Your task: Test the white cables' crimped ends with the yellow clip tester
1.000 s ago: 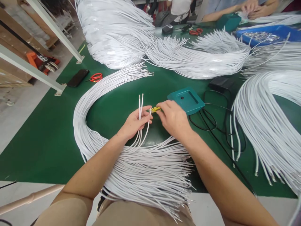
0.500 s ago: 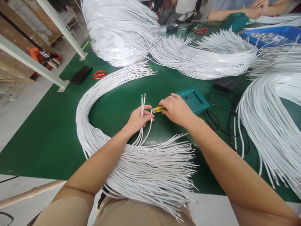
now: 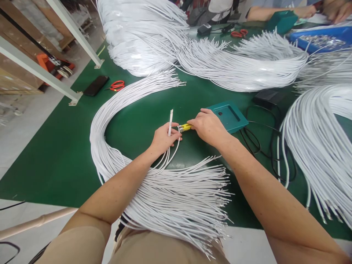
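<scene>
Several white cables point(image 3: 171, 123) stand up between the fingers of my left hand point(image 3: 162, 139), which is closed round them. One of these cables bends off to the right, its end at the metal tip of a yellow-handled tool point(image 3: 186, 127). My right hand point(image 3: 208, 125) grips that tool by its handle. The cables lead down to a large white bundle point(image 3: 181, 194) that curves round the left and lies below my hands, its ends pointing right. Just behind my right hand is a teal tray-like device point(image 3: 233, 124).
On the green table point(image 3: 55, 154) lie a black phone point(image 3: 96, 85) and red-handled scissors point(image 3: 117, 85). More cable bundles point(image 3: 242, 69) lie at the back and right point(image 3: 316, 135). A blue tray point(image 3: 341, 35) holds small metal parts. Another person's hands point(image 3: 338, 11) are beyond.
The view has shifted slightly. The upright cables in my left hand have come closer together. At the back right, the other person's hands have moved apart and to the right.
</scene>
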{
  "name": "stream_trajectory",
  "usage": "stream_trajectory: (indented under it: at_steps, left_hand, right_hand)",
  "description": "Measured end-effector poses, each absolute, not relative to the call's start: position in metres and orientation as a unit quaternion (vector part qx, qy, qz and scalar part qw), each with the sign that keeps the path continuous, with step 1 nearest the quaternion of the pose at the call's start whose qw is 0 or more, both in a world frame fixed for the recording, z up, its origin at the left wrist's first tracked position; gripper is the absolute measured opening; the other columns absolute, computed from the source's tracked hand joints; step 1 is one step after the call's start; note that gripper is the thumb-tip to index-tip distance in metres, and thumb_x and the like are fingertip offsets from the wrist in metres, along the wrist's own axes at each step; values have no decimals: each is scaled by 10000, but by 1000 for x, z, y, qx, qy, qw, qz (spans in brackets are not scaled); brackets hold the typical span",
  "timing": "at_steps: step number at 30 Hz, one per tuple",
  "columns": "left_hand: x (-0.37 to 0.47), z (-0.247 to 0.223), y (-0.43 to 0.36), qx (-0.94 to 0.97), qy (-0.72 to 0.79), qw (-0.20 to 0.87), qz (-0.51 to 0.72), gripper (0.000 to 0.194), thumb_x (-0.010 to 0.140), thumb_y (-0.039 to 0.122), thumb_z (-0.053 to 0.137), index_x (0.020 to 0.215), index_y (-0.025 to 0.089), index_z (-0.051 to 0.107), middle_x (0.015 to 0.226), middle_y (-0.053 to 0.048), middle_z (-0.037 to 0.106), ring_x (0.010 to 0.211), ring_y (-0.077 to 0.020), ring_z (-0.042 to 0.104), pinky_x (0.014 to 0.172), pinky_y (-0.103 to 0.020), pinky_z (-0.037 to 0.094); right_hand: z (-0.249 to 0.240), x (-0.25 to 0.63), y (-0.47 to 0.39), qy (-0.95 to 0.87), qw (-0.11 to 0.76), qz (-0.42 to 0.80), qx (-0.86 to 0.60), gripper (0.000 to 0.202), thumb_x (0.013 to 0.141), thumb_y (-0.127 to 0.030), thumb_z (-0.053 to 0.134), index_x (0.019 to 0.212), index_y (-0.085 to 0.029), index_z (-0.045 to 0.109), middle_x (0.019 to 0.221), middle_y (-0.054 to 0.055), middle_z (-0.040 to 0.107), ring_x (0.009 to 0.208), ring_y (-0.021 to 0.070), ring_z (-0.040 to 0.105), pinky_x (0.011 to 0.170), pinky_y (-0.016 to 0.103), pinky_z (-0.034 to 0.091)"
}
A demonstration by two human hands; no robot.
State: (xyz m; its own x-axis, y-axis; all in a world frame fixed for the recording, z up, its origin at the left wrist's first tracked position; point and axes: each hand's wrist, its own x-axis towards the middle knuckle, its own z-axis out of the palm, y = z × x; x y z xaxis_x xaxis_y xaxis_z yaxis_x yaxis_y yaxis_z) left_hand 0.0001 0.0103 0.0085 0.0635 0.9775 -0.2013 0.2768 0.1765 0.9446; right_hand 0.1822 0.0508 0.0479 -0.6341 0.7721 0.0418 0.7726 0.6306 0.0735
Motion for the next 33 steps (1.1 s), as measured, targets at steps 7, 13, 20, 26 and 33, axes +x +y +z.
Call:
stream_trajectory:
  at_steps: [7,13,20,26,33]
  left_hand:
    - [1,7,8,536,591,485,359,435,689,257,699,1100,163,592,786,-45,724,716,-183,701,445,-183,497]
    - [-7,15,8,530,583,510,345,453,692,260,706,1112,139,589,782,-61,719,685,-163,681,490,-192,505]
    - [-17,23,5,500,536,549,401,504,700,310,724,1164,168,588,826,-33,667,715,-138,659,505,-173,466]
    - [-18,22,3,483,502,597,399,338,673,320,756,960,160,676,826,-21,637,674,-90,574,576,-185,470]
    - [-21,28,3,493,460,651,349,371,720,307,725,1070,193,681,929,-44,635,811,-114,587,677,-199,473]
  right_hand:
    - [48,196,41,-878,112,-71,-460,348,915,-225,436,1197,-122,612,1190,142,644,1243,282,453,1122,519,143]
    - [34,213,41,-798,175,-103,-568,442,955,-292,339,1340,-116,466,1381,178,488,1351,325,328,1086,617,147]
    - [50,186,12,-868,246,22,-431,299,928,-258,410,1132,-184,616,1191,115,624,1092,256,519,976,445,347]
    - [43,148,-28,-953,141,48,-265,269,913,-163,419,797,-156,662,828,108,678,913,242,524,759,370,367]
    - [41,156,-17,-798,146,277,-515,316,906,-333,453,703,-189,648,650,57,649,562,157,510,564,300,317]
